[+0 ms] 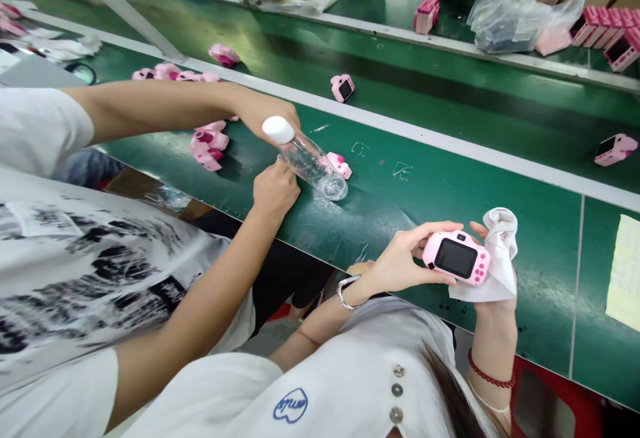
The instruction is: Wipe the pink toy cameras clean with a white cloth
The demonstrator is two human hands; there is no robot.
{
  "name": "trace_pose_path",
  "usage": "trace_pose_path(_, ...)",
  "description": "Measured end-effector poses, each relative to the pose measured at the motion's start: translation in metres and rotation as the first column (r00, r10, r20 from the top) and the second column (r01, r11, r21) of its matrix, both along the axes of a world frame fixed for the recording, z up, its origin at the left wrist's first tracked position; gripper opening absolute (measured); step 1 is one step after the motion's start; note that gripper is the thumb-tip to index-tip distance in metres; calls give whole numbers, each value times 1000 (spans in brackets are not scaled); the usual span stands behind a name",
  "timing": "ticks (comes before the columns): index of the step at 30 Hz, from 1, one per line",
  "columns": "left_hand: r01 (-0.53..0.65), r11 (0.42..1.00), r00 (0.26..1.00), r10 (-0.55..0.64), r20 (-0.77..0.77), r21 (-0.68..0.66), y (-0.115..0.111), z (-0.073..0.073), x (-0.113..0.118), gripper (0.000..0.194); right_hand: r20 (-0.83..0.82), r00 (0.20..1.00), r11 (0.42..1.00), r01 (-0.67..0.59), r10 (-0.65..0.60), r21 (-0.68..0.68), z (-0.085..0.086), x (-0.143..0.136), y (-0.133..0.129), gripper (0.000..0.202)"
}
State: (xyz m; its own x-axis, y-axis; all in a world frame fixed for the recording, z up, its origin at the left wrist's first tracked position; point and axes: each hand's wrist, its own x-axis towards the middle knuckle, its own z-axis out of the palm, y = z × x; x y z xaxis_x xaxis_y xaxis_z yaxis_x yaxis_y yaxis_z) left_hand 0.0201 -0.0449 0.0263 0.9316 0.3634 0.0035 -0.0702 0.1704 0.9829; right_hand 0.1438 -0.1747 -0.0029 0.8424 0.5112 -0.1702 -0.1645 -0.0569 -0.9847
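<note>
My left hand, with a metal bracelet at the wrist, grips the left end of a pink toy camera by thumb and fingers. The camera's dark screen and pink buttons face up. My right hand, behind the camera's right end, is wrapped round a crumpled white cloth that touches the camera. Most of its fingers are hidden by cloth and camera. Both hands are over the near edge of the green table.
At left, a co-worker's hands are beside a clear bottle and a pink camera. More pink cameras lie further left. A yellowish sheet lies at right. Two cameras rest on the strip beyond the white rail. People work across.
</note>
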Motion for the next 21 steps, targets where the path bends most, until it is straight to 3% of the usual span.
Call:
trace_pose_path(4, 4, 1000, 1000, -4, -26, -3, 1, -1, -1, 76, -184, 982, 999, 43, -37, 29, 2, -3, 0, 54)
trace_pose_path(14, 3, 1000, 999, -3, -46, -4, 5, -4, -2, 76, -271, 962, 999, 38, -30, 25, 8, -5, 1, 64)
trace_pose_path(21, 4, 1000, 998, -3, -69, 15, 6, -6, -2, 77, -218, 976, 1000, 10, -10, 1, 6, -6, 2, 65)
